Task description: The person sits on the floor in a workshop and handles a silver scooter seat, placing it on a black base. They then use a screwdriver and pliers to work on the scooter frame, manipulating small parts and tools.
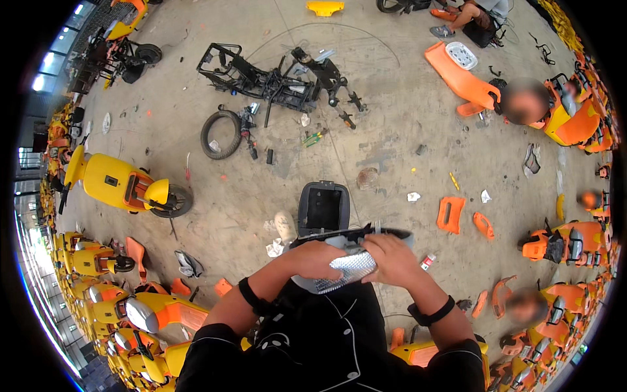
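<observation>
Close in front of my body I hold a grey and black shell-like part (300,282) with silver, textured foil (353,266) on it. My left hand (317,259) is closed against the foil's left side, its fingers partly hidden. Opposite it, my right hand (392,259) grips the foil and the part's edge, fingers over the top and thumb below. Just beyond the part, a black tray-like piece with a rounded rim (345,204) lies on the floor. Whether the two pieces touch is hidden.
A black scooter frame (281,88) and a loose tyre (205,135) lie ahead. Left stands a yellow scooter (114,179); right lie orange panels (450,214) and a red-and-white can (428,262). A person (480,16) sits far right. Rows of scooters line both sides.
</observation>
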### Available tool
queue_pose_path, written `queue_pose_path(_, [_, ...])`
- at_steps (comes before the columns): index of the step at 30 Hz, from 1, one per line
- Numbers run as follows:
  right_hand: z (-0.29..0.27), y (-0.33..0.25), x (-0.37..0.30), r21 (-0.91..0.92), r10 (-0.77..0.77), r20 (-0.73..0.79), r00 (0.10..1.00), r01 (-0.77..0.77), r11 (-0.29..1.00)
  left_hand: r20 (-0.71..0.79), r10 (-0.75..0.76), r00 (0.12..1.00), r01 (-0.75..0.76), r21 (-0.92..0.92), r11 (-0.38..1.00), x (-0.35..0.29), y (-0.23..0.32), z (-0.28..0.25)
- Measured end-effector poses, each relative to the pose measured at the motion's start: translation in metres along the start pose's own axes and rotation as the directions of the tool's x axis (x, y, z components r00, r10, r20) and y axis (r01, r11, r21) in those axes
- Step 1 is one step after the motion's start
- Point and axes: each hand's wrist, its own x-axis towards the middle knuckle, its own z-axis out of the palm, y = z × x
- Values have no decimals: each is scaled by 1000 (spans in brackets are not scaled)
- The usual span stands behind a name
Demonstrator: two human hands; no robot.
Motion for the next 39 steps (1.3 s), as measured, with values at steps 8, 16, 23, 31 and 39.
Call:
queue_pose_path(8, [88, -14, 35, 159, 126, 53, 991, -133, 978, 165, 45, 985, -36, -57, 998, -4, -88, -30])
queue_pose_path(16, [149, -22, 86, 261, 216, -29, 976, -202, 944, -760, -340, 554, 1, -408, 913, -84, -250, -45])
queue_pose_path(23, [193, 37, 89, 740, 487, 368, 792, -567, 363, -41, -681, 732, -87, -996, -34, -34, -347, 50])
queue_pose_path(31, [304, 149, 85, 943, 737, 184, 651, -329, 56, -216, -692, 689, -123, -976, 182, 77, -383, 73])
queue_pose_path(39, [359, 180, 106, 910, 796, 209, 569, -412, 56, -119, -814, 569, -117, -991, 63, 118, -419, 71])
